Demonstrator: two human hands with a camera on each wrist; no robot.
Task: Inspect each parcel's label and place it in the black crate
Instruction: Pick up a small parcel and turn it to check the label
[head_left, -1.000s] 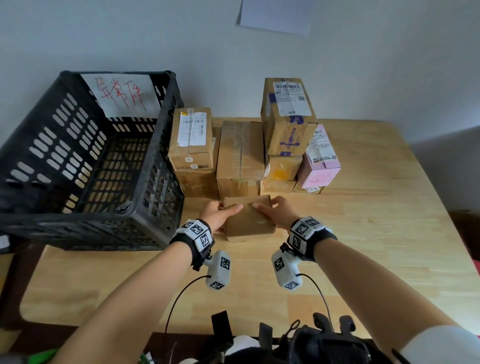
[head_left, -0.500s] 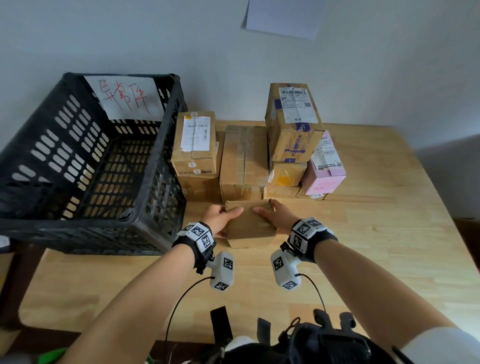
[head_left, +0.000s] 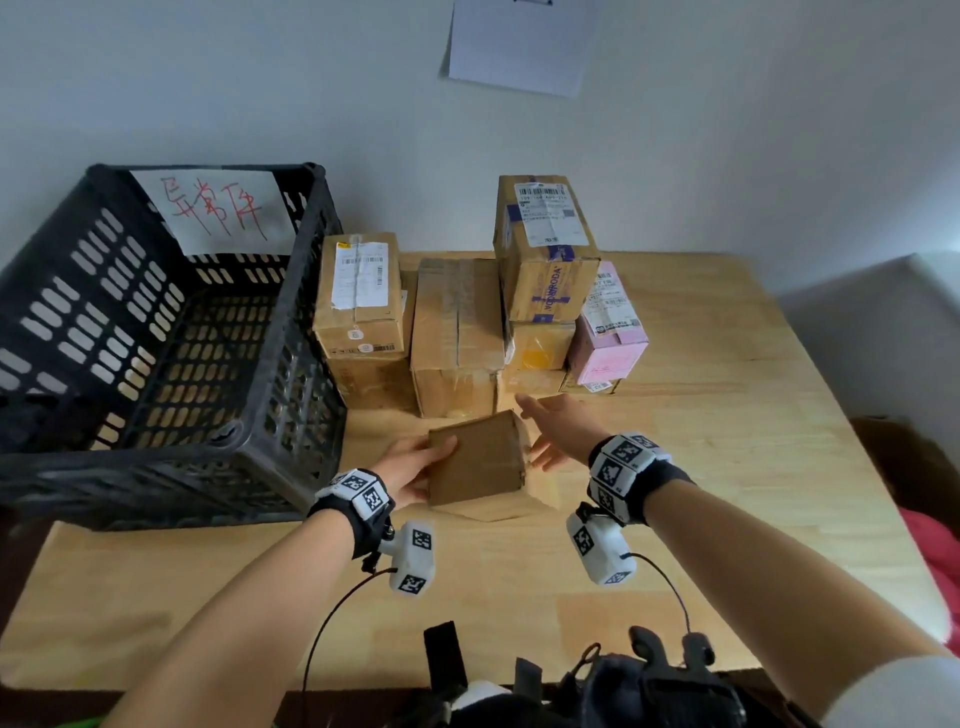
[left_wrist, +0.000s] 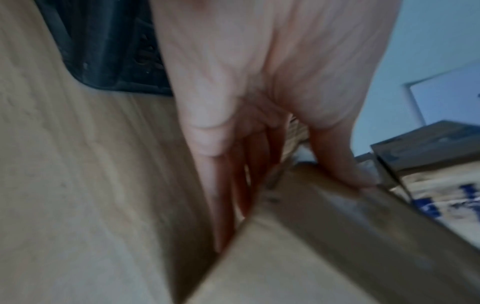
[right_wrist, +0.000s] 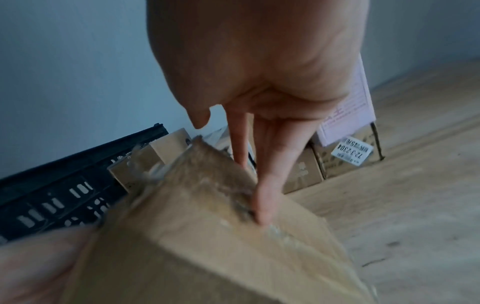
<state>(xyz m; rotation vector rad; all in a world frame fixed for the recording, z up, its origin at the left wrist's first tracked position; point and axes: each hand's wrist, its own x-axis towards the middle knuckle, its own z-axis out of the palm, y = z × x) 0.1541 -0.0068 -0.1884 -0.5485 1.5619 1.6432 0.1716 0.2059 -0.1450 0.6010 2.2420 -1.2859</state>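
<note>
The small plain brown cardboard parcel (head_left: 475, 457) sits tilted just above the pale wooden desk (head_left: 727, 467), between both hands. The left hand (head_left: 410, 462) grips its near-left corner, thumb on top and fingers beneath; the right hand (head_left: 553, 428) lies flat and open, fingertips against the right face (no label shows yet). The black slatted plastic crate (head_left: 171, 457) lies to the left, nearer the left hand, and further back stand the remaining stacked parcels (head_left: 457, 332).
</note>
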